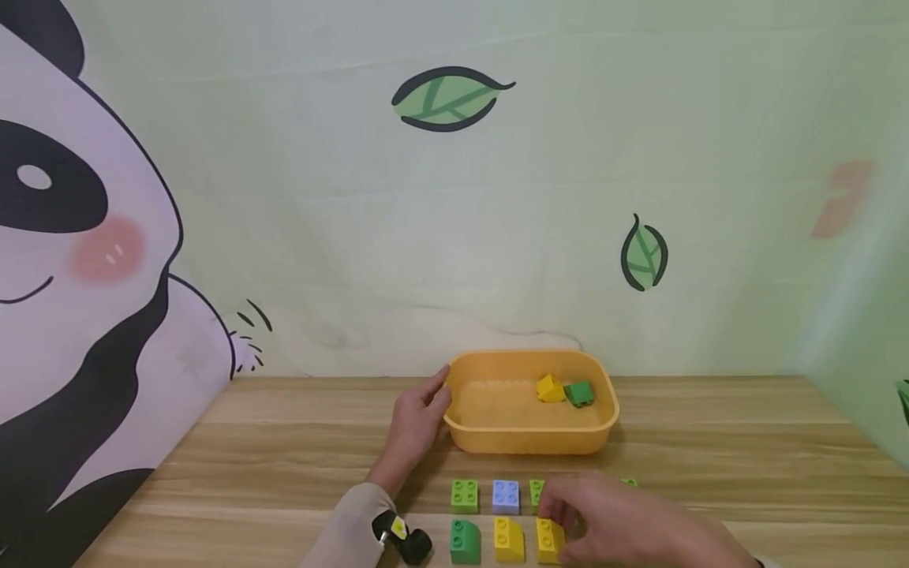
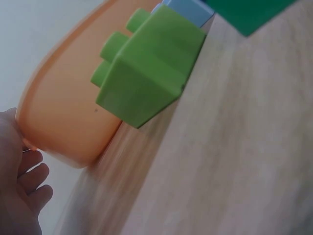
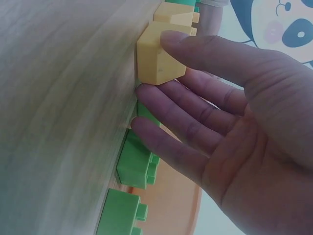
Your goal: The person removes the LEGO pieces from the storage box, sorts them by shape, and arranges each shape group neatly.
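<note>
My left hand holds the left end of an orange plastic basket by its rim; its other fingers curl loosely outside. With thumb and fingers, my right hand pinches a yellow toy brick, the rightmost visible one in the front row. In the right wrist view the thumb lies on the side of this yellow brick, which stands on the table. Left of it are another yellow brick and a dark green curved brick. The right hand partly hides the back row.
The back row has a light green brick, a blue brick and more green bricks. Inside the basket lie a yellow piece and a green piece. A wall with a printed panda stands behind the wooden table.
</note>
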Action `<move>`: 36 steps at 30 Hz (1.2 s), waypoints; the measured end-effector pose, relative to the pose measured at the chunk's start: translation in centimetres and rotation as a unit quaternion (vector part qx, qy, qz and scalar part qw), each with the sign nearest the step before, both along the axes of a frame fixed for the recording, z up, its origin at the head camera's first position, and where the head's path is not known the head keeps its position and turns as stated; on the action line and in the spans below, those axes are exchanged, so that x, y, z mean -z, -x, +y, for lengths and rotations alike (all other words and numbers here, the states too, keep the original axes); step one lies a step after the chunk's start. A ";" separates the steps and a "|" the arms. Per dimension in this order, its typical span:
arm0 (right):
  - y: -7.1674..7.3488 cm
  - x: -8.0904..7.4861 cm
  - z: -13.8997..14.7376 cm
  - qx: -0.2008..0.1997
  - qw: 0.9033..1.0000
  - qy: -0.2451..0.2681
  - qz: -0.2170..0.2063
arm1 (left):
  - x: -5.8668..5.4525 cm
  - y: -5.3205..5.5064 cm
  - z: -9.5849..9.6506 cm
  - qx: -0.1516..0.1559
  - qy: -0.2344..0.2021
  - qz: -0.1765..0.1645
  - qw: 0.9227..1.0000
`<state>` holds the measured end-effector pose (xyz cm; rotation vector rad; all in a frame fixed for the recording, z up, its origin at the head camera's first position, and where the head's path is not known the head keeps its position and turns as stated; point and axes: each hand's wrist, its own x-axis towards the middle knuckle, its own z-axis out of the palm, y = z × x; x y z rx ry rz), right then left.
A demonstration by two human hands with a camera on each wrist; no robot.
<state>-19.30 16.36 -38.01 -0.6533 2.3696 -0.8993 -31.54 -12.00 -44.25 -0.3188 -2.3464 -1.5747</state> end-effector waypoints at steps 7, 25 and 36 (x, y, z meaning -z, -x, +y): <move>0.1 0.2 0.0 -0.001 1.000 0.005 0.007 | -0.1 -0.1 0.0 0.005 -0.008 -0.015 1.000; 0.1 0.0 -0.1 0.010 1.000 0.006 -0.005 | -0.2 -0.2 0.0 0.004 -0.010 -0.018 1.000; 0.6 -0.8 0.5 -0.016 0.998 0.053 0.042 | -0.1 0.0 0.0 0.000 0.002 -0.001 1.000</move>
